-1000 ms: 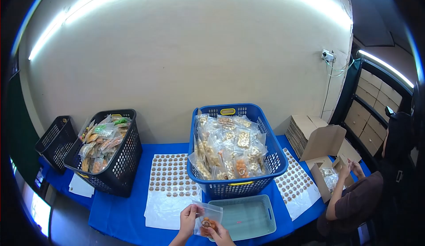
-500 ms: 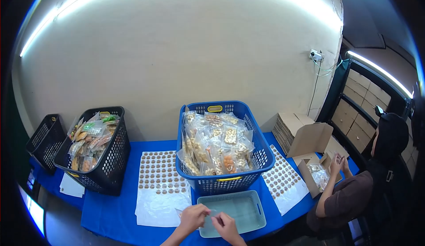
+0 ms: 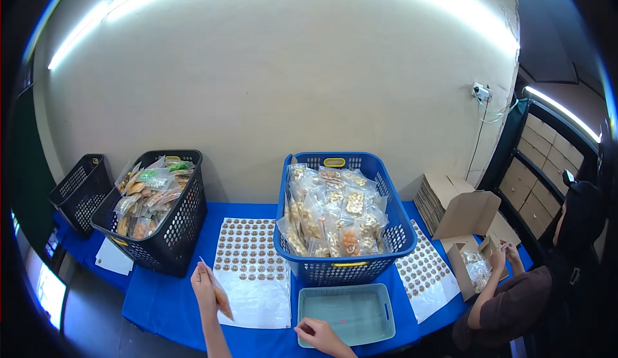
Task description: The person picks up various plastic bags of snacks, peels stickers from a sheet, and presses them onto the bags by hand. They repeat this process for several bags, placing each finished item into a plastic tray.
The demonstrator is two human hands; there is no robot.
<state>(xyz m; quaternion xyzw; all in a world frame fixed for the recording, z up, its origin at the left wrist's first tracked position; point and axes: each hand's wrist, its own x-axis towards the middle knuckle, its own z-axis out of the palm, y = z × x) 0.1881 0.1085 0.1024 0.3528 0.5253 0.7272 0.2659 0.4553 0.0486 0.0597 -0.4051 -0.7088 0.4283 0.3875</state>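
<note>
My left hand [image 3: 204,288] pinches a clear packet of orange-brown snack [image 3: 222,300], held tilted beside the left sticker sheet [image 3: 252,297]. My right hand [image 3: 320,336] hovers over the near left corner of the pale green tray [image 3: 378,340]. Its fingers are curled together, and whatever may be between them cannot be made out. A small red piece [image 3: 343,321] lies in the tray. Behind the tray stands a blue basket [image 3: 351,274] heaped with clear snack packets [image 3: 335,210].
Left on the blue-covered table [image 3: 161,306] is a black basket [image 3: 177,242] full of packets, with another black basket [image 3: 80,194] beyond. A second sticker sheet [image 3: 428,274] lies right. A co-worker [image 3: 515,300] handles an open cardboard box [image 3: 460,271] beside stacked flat cartons [image 3: 434,200].
My hands were close together over the tray's left side. The left hand has swung left with the packet, while the right stays near the tray. The view has shifted slightly left.
</note>
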